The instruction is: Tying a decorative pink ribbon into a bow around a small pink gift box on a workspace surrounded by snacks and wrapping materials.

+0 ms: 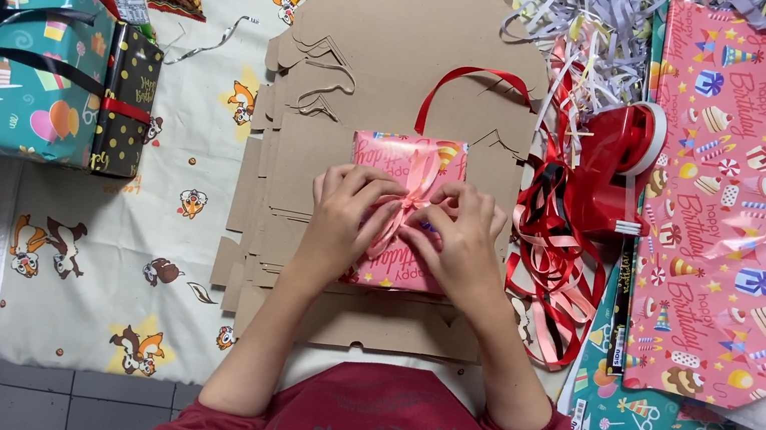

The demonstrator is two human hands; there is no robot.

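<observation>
Both hands, left hand (pixel 343 214) and right hand (pixel 460 242), pinch pink ribbon (pixel 411 194) atop the gift box (pixel 401 162); keeping the loops even and the knot centred on the box would likely help.

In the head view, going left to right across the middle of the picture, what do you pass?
Teal wrapped box with black ribbon → small black dotted box → left hand → pink wrapped gift → right hand → red ribbon spool → pink birthday wrapping paper.

Both hands, left (pixel 343 214) and right (pixel 461 237), meet palms-down with forearms converging, fingertips seemingly pinched together.
</observation>
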